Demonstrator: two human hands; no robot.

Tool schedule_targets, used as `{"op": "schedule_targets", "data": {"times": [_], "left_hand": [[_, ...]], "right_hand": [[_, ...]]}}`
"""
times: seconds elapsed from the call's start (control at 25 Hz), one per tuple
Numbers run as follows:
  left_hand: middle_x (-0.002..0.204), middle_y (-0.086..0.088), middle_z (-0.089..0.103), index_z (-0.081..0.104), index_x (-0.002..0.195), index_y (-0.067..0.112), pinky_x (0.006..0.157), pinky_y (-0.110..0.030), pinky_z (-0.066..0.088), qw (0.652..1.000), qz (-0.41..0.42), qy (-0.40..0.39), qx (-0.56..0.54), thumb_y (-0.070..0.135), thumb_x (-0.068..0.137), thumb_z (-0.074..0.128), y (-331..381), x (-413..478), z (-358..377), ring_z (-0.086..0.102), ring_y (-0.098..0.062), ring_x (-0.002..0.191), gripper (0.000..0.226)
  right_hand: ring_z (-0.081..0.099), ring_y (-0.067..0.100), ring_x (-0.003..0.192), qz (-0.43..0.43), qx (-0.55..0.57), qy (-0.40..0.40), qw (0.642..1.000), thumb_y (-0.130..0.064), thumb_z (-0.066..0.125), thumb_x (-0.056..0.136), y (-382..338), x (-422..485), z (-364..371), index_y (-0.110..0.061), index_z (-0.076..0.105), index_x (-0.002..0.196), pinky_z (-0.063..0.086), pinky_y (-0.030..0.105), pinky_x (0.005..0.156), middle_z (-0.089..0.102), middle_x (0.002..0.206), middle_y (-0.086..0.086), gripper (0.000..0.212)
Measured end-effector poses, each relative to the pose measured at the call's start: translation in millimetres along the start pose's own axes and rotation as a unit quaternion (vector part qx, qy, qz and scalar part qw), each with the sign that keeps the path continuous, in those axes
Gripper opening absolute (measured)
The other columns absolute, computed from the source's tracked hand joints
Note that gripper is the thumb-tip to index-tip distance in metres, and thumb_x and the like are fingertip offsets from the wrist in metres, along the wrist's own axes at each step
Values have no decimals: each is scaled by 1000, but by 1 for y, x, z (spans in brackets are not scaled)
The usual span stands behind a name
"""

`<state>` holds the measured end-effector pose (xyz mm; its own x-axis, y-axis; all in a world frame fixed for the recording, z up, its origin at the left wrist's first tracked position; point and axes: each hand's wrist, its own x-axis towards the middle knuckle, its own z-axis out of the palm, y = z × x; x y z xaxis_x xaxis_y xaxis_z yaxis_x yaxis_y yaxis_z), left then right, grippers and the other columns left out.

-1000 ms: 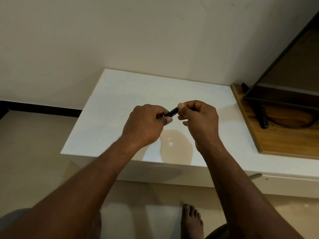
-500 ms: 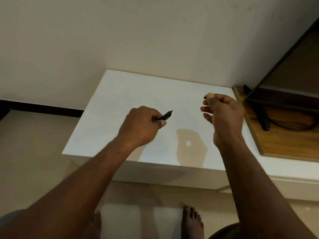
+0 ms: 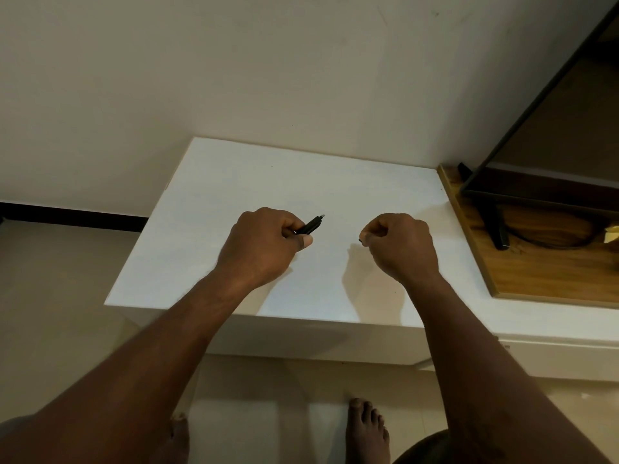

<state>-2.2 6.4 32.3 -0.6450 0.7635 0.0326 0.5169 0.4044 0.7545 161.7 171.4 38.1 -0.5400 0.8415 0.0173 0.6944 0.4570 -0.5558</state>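
Observation:
My left hand [image 3: 264, 244] grips a black marker [image 3: 310, 226] over the white tabletop [image 3: 234, 182]; the marker's uncapped grey tip points up and to the right. My right hand [image 3: 400, 247] is curled into a fist a short way to the right. A small dark piece, probably the marker's cap [image 3: 360, 239], peeps out between its fingertips, and most of it is hidden in the fist. The two hands are apart, both above the middle of the table.
A wooden board [image 3: 542, 279] lies on the table at the right, carrying a dark monitor [image 3: 536, 128] on black feet with a cable. A plain wall stands behind. My bare feet [image 3: 366, 430] stand on the tiled floor in front of the table.
One second ago both hands held the capped marker together. The right hand pulled the cap off and swung right, then dropped lower and a little left. The left hand keeps the marker.

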Motion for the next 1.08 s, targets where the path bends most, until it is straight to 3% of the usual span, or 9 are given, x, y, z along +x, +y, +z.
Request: {"op": "schedule_targets", "data": {"times": [0.24,0.4,0.64,0.92,1.08], "left_hand": [[76,13,73,80,98,31,66,-26,52,1000,-5,-2,-8,39,88,76,0,0,-2,68,-2,69,13],[78,11,74,80,99,31,71,-30,56,1000,-9,-2,-14,39,88,76,0,1,-3,69,-7,72,14],[79,11,74,80,99,30,69,-28,54,1000,-13,-6,-9,38,88,76,1,1,-3,69,-8,74,14],[78,11,74,79,98,30,67,-27,53,1000,-15,-8,-8,39,88,76,1,-1,-2,69,-5,72,13],[80,12,73,79,99,31,65,-25,50,1000,-14,-9,-6,39,89,76,1,0,-2,68,-4,74,14]], "right_hand": [[71,26,83,13,-120,-4,993,-15,63,91,2,-1,12,-25,79,91,58,35,71,75,89,0,18],[71,28,83,14,-124,9,992,-15,64,92,5,-1,13,-23,79,93,61,38,73,76,91,2,17],[66,26,76,24,-126,36,991,-14,63,91,9,1,13,-23,80,92,47,30,64,75,88,2,19],[71,28,89,54,-91,4,994,-23,72,93,5,1,4,-21,79,99,57,36,75,76,97,4,9],[74,14,76,-3,30,90,995,-32,75,95,-13,1,-15,-25,78,89,53,25,64,76,80,-10,9]]}}
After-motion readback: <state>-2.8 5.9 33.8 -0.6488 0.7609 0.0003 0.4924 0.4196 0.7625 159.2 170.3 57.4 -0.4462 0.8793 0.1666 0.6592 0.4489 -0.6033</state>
